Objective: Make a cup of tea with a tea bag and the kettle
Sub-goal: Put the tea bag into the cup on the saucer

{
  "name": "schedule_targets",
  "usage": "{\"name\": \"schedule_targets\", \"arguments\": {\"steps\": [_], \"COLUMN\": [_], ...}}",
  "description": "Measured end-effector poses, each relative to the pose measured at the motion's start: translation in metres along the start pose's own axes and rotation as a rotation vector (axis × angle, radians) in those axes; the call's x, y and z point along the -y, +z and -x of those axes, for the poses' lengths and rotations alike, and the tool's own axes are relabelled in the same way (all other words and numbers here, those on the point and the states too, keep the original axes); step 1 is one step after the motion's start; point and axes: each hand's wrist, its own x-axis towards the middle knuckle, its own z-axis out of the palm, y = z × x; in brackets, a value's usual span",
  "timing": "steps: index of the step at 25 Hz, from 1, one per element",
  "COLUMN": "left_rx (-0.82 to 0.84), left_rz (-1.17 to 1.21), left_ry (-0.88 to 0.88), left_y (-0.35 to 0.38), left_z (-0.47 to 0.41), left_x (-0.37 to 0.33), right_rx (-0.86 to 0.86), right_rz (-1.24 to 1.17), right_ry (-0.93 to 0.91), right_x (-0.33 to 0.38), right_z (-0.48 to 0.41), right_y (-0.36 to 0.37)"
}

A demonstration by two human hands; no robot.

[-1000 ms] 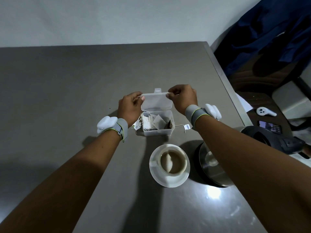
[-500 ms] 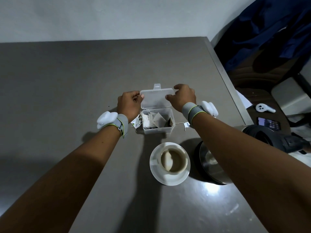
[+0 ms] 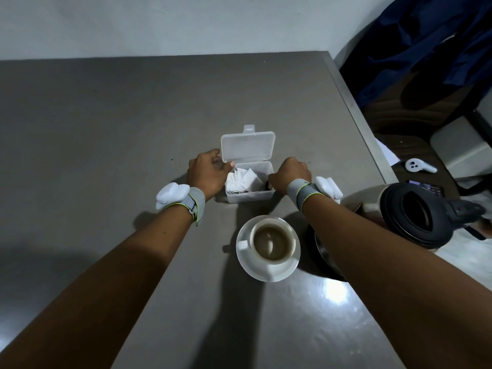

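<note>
A clear plastic tea bag box (image 3: pixel 250 196) stands mid-table with its lid (image 3: pixel 247 146) swung up and back. Several white tea bags (image 3: pixel 243 181) stand inside. My left hand (image 3: pixel 206 174) curls around the box's left wall, thumb at the rim. My right hand (image 3: pixel 290 174) is closed against the box's right wall, its fingertips hidden. In front of the box a white cup (image 3: pixel 274 239) with brown liquid sits on a white saucer (image 3: pixel 255 271). The kettle (image 3: pixel 415 217), lid open, stands at the right beyond my right forearm.
A round dark kettle base (image 3: pixel 319 253) lies partly under my right forearm. The table's right edge (image 3: pixel 356 115) runs diagonally. Past it are a chair with blue cloth (image 3: pixel 426 49), a white device (image 3: pixel 419 166) and a phone (image 3: pixel 426 186).
Both hands let go of the lid, which now stands fully open, and dropped to the sides of the box. The view tilted down, bringing the kettle into sight.
</note>
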Motion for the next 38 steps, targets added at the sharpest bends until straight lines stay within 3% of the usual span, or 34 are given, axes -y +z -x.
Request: {"name": "schedule_targets", "arguments": {"steps": [12, 24, 32, 38], "left_rx": [0.041, 0.114, 0.147, 0.159], "left_rz": [-0.101, -0.237, -0.33, -0.353], "left_ry": [-0.115, -0.149, -0.102, -0.032], "left_y": [0.001, 0.001, -0.015, -0.041], "left_z": [0.012, 0.024, 0.043, 0.069], "left_x": [-0.002, -0.002, -0.024, -0.053], "right_rx": [-0.045, -0.062, -0.048, 0.088], "right_rz": [0.115, 0.041, -0.06, -0.251], "right_ry": [-0.051, -0.044, -0.106, -0.13], "right_x": [-0.003, 0.004, 0.015, 0.017], "right_z": [0.006, 0.026, 0.061, 0.097], "right_y": [0.0, -0.014, -0.045, -0.081]}}
